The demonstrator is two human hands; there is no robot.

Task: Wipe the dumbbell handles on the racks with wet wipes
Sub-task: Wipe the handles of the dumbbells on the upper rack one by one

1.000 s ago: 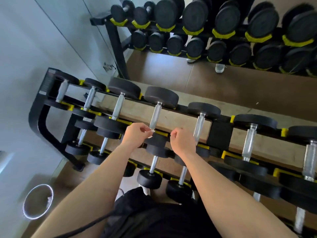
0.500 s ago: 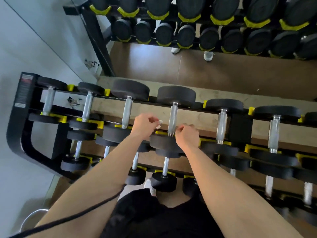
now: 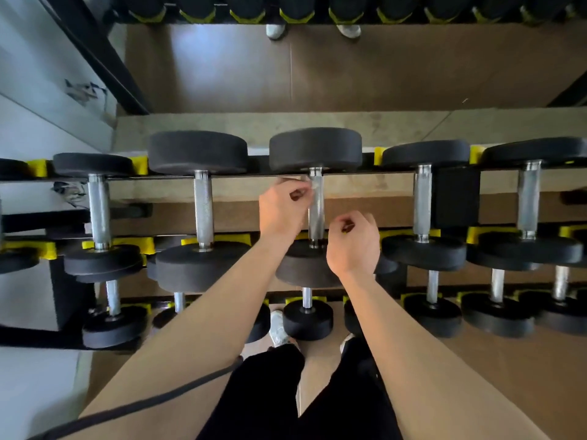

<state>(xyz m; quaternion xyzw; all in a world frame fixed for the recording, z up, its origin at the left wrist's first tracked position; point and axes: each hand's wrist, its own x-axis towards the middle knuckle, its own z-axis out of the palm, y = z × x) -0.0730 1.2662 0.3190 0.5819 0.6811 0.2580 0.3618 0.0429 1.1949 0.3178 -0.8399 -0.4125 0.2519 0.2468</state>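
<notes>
A black rack (image 3: 349, 174) with yellow cradles carries a top row of black dumbbells with knurled chrome handles. My left hand (image 3: 281, 211) pinches a small whitish wet wipe (image 3: 313, 185) against the upper end of the middle dumbbell's handle (image 3: 316, 211). My right hand (image 3: 354, 246) hovers with curled fingers just right of the same handle's lower end, over the near weight head (image 3: 306, 268); I cannot tell if it holds anything.
More dumbbells sit to either side (image 3: 203, 204) (image 3: 422, 204) and on a lower tier (image 3: 306, 317). A wall mirror (image 3: 317, 68) behind reflects the rack. My legs and shoes (image 3: 278, 328) stand close to the rack. A black cable (image 3: 143, 404) crosses my left forearm.
The view has moved closer and centred on the middle dumbbell. My left hand has slid up the handle with the wipe, and my right hand now lies lower, near the front weight.
</notes>
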